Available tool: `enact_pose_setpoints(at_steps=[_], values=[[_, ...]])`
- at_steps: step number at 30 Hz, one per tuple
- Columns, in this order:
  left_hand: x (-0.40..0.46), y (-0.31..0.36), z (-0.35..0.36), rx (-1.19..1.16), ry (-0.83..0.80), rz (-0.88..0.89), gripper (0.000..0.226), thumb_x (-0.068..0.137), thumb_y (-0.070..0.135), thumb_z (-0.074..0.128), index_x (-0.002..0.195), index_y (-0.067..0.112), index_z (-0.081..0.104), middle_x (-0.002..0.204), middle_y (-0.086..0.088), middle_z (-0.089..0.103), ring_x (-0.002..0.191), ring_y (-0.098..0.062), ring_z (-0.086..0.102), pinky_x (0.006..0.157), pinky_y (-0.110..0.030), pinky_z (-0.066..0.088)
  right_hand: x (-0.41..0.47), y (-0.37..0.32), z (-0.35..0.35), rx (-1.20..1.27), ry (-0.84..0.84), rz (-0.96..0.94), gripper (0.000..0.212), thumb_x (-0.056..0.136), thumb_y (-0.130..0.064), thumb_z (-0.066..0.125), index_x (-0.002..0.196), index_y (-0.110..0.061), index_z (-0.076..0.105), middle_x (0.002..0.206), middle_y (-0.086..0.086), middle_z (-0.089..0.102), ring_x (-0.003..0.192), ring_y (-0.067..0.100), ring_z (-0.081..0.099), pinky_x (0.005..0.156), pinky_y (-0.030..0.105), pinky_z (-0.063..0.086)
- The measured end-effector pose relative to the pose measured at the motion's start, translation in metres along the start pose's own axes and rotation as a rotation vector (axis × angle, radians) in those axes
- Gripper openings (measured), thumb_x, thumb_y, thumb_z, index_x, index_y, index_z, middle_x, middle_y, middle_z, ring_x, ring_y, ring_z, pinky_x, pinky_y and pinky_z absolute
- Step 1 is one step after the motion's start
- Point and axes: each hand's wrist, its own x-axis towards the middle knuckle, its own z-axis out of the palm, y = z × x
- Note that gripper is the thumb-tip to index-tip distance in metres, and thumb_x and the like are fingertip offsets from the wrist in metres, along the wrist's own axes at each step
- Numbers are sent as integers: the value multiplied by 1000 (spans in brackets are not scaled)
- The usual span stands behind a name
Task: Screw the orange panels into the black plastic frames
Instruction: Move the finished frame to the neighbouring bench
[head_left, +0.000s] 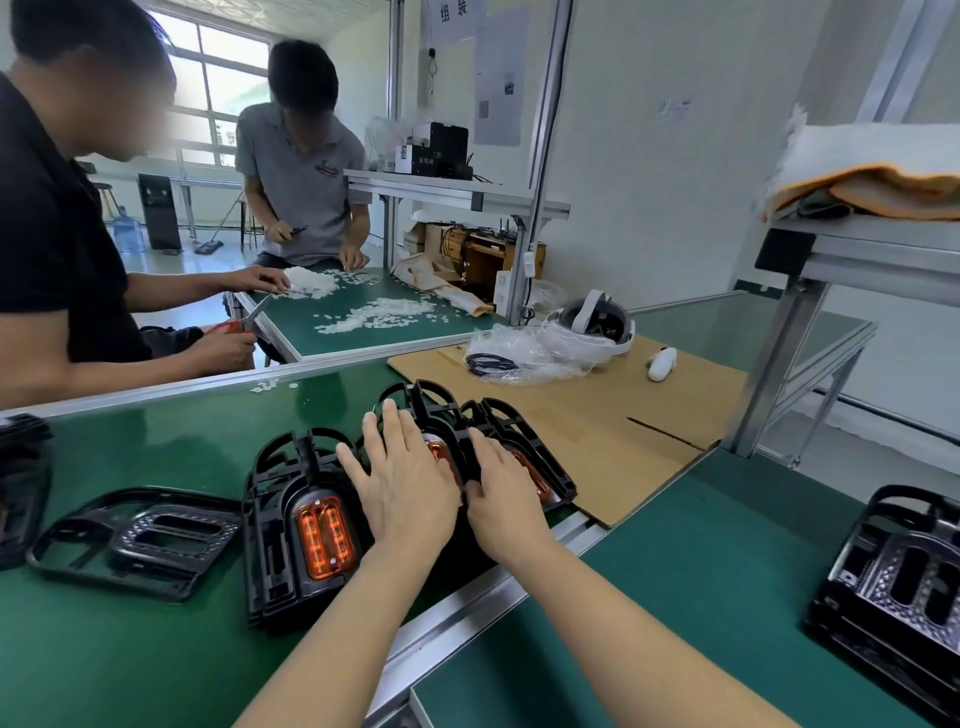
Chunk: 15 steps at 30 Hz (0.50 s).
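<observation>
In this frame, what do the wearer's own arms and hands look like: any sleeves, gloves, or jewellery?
Both forearms are bare up to the frame edge, with no sleeves in view. The left hand and right hand wear no gloves, and no rings, watch or wristband show. Nails look short and unpainted.

Two orange panels mostly hidden under the hands; black frame stack cut off at right edge, another at left; faces of seated workers blurred

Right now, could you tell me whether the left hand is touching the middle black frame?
Touching. The head view shows the left hand lying flat, fingers straight, on the middle black frame, covering most of its orange panel.
</observation>
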Motion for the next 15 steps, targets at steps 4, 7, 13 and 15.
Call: enact_pose_setpoints(at_steps=[4, 7, 13, 15], values=[[-2, 1, -2, 30, -9, 36, 68, 95, 37, 42, 151, 13, 13, 160, -3, 4, 146, -25, -3, 114, -55, -5, -3, 4, 1, 15, 0, 6, 60, 98, -11, 46, 153, -18, 23, 154, 2, 33, 142, 18, 28, 117, 37, 21], [-3, 2, -4, 44, -7, 49, 68, 94, 38, 42, 150, 14, 14, 160, -3, 5, 146, -25, -3, 114, -56, -5, -5, 7, 2, 28, 8, 14, 59, 99, -14, 46, 153, -19, 23, 155, 2, 31, 144, 18, 26, 118, 37, 19], [-10, 12, -3, 16, -9, 99, 61, 99, 35, 31, 152, 15, 7, 161, -2, -1, 147, -20, -6, 115, -50, -10, -11, 12, 2, -28, 21, 72, 53, 105, -26, 32, 155, -22, 15, 161, -4, 15, 148, 12, 8, 120, 41, 2], [-15, 17, -2, 16, -11, 131, 57, 101, 32, 24, 152, 15, 4, 161, -2, -3, 147, -19, -7, 116, -47, -10, -16, 15, 0, -63, 27, 105, 53, 106, -31, 26, 155, -22, 10, 163, -5, 7, 149, 12, 1, 119, 41, -3]])
